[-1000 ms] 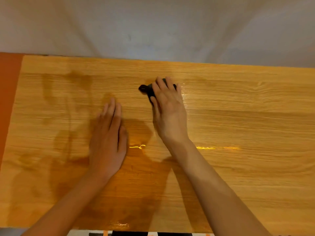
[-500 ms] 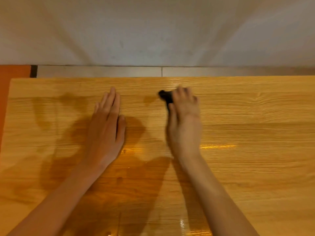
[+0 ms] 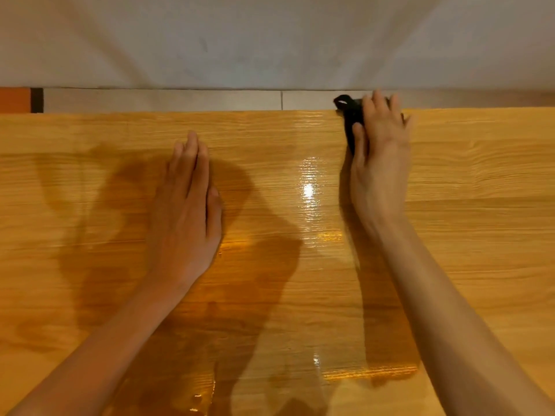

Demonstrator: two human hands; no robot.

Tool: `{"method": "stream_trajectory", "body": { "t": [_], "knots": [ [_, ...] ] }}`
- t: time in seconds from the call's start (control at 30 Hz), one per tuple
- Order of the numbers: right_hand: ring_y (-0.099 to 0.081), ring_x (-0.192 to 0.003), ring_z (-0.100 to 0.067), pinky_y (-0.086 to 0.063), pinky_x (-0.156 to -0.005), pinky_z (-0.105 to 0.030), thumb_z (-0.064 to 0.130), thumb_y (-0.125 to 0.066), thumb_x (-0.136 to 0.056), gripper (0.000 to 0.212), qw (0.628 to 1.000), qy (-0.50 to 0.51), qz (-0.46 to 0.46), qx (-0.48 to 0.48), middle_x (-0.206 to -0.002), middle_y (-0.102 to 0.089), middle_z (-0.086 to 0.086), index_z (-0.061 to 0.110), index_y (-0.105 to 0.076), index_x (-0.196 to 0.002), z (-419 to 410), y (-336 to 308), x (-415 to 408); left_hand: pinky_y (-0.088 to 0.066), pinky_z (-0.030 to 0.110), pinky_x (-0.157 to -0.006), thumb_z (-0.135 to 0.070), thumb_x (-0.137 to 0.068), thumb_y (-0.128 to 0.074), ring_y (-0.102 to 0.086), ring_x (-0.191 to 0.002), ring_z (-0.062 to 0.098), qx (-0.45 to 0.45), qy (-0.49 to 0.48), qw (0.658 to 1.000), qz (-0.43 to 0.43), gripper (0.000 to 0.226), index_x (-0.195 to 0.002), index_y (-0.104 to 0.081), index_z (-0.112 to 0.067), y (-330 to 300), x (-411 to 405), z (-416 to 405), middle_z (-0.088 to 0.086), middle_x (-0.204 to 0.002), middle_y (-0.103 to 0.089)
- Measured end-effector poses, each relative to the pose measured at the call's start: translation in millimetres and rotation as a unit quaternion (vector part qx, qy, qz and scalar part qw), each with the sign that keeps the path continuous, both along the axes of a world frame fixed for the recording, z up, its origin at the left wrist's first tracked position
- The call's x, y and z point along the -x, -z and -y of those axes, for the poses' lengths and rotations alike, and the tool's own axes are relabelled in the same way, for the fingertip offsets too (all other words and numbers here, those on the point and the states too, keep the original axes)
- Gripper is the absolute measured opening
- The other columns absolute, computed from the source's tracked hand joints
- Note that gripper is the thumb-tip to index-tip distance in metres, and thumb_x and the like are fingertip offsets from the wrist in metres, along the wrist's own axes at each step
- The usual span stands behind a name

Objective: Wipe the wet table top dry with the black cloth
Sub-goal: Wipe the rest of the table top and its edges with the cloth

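The wooden table top point(image 3: 480, 235) fills the view and shines wet in a streak down its middle. My right hand point(image 3: 380, 163) presses the black cloth point(image 3: 348, 115) against the table's far edge, right of centre. Most of the cloth is hidden under my fingers; a dark loop of it sticks out past the edge at the left. My left hand point(image 3: 187, 211) lies flat on the table left of centre, fingers together, holding nothing.
A pale wall point(image 3: 270, 40) rises behind the table, with a strip of grey floor tiles point(image 3: 162, 100) between wall and table edge. An orange panel point(image 3: 13, 100) shows at the far left.
My right hand has slid the cloth away from me and to the right, up to the table's far edge. The view has tilted down and closer. My left hand has stayed flat.
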State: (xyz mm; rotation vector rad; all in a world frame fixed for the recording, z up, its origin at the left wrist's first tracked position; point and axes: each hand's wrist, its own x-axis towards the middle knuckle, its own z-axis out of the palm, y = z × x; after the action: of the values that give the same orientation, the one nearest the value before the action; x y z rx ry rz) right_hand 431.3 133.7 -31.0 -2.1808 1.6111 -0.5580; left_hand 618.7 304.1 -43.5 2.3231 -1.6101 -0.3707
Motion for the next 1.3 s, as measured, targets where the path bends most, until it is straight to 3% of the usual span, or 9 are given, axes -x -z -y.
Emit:
{"method": "stream_trajectory", "body": {
  "t": [0.13,0.23,0.33,0.4,0.53,0.77,0.87,1.1,1.3],
  "knots": [
    [-0.036,-0.14,-0.032,-0.011,-0.118,-0.037,0.012,-0.044,-0.1,0.037,0.99,-0.134,0.02,0.024,-0.143,-0.049,-0.016,0.002,-0.053,-0.135,-15,12,-80,-0.001,0.033,-0.128,-0.026,-0.11,-0.023,-0.004,-0.157,0.023,0.003,0.001,1.0,0.009,0.056,-0.16,-0.015,-0.004,1,2,-1,0.01,-0.17,-0.007],
    [-0.044,-0.134,-0.026,-0.013,-0.119,-0.039,0.019,-0.041,-0.102,0.037,0.981,-0.195,-0.002,0.024,-0.14,-0.054,-0.012,0.006,-0.054,-0.134,-5,8,-71,-0.004,0.037,-0.129,-0.025,-0.109,-0.024,-0.004,-0.157,0.023,0.008,0.004,1.0,0.006,0.055,-0.16,-0.016,-0.004,3,1,-2,0.011,-0.17,-0.008],
    [-0.048,-0.115,-0.02,-0.028,-0.113,-0.046,0.021,-0.037,-0.102,0.034,0.99,-0.137,-0.02,0.017,-0.125,-0.061,-0.009,0.01,-0.055,-0.129,20,0,-11,-0.006,0.039,-0.129,-0.025,-0.11,-0.026,-0.005,-0.157,0.023,0.018,0.006,1.0,-0.004,0.055,-0.16,-0.017,-0.004,4,1,-4,0.011,-0.169,-0.008],
    [-0.048,-0.103,-0.028,-0.036,-0.102,-0.045,0.024,-0.031,-0.103,0.036,0.993,-0.09,-0.07,0.018,-0.114,-0.061,-0.015,0.006,-0.057,-0.122,36,-5,16,-0.005,0.039,-0.129,-0.026,-0.11,-0.025,-0.005,-0.157,0.023,0.02,0.007,1.0,-0.002,0.055,-0.16,-0.016,-0.004,5,1,-4,0.011,-0.169,-0.009],
    [-0.053,-0.095,-0.035,-0.035,-0.084,-0.042,0.031,-0.026,-0.104,0.041,0.984,-0.053,-0.168,0.021,-0.103,-0.063,-0.017,0.006,-0.059,-0.104,40,-5,-19,-0.005,0.039,-0.129,-0.026,-0.109,-0.024,-0.004,-0.157,0.023,0.013,0.006,1.0,0.003,0.056,-0.16,-0.016,-0.004,6,-1,-2,0.012,-0.169,-0.008],
    [-0.058,-0.102,-0.026,-0.036,-0.084,-0.035,0.032,-0.028,-0.105,0.037,0.974,-0.154,-0.152,0.061,-0.107,-0.066,-0.006,0.014,-0.06,-0.109,-16,1,-135,-0.003,0.035,-0.128,-0.025,-0.109,-0.025,-0.004,-0.157,0.022,0.009,0.002,1.0,0.019,0.056,-0.16,-0.017,-0.005,6,-1,1,0.009,-0.17,-0.008],
    [-0.057,-0.099,-0.03,-0.037,-0.079,-0.036,0.037,-0.033,-0.103,0.037,0.977,-0.182,-0.107,0.022,-0.105,-0.066,-0.008,0.014,-0.061,-0.106,-1,-3,-99,-0.008,0.038,-0.128,-0.024,-0.108,-0.027,-0.004,-0.157,0.021,0.021,0.008,1.0,0.002,0.056,-0.16,-0.017,-0.005,5,0,-1,0.008,-0.17,-0.008],
    [-0.054,-0.099,-0.032,-0.043,-0.085,-0.043,0.035,-0.031,-0.101,0.042,0.995,-0.057,-0.078,-0.023,-0.107,-0.065,-0.012,0.009,-0.063,-0.109,38,-6,-6,-0.015,0.046,-0.127,-0.021,-0.108,-0.036,-0.01,-0.157,0.028,0.061,0.033,0.996,-0.051,0.056,-0.158,-0.02,0.0,5,-7,-8,0.014,-0.168,-0.013],
    [-0.055,-0.1,-0.029,-0.035,-0.086,-0.035,0.029,-0.035,-0.102,0.034,0.988,-0.129,-0.079,-0.014,-0.106,-0.066,-0.009,0.011,-0.063,-0.106,-14,-4,-126,-0.003,0.033,-0.128,-0.03,-0.108,-0.029,-0.005,-0.157,0.019,0.017,-0.052,0.998,-0.013,0.058,-0.16,-0.018,-0.008,-5,-51,-40,0.007,-0.169,-0.013]
  ]
}}
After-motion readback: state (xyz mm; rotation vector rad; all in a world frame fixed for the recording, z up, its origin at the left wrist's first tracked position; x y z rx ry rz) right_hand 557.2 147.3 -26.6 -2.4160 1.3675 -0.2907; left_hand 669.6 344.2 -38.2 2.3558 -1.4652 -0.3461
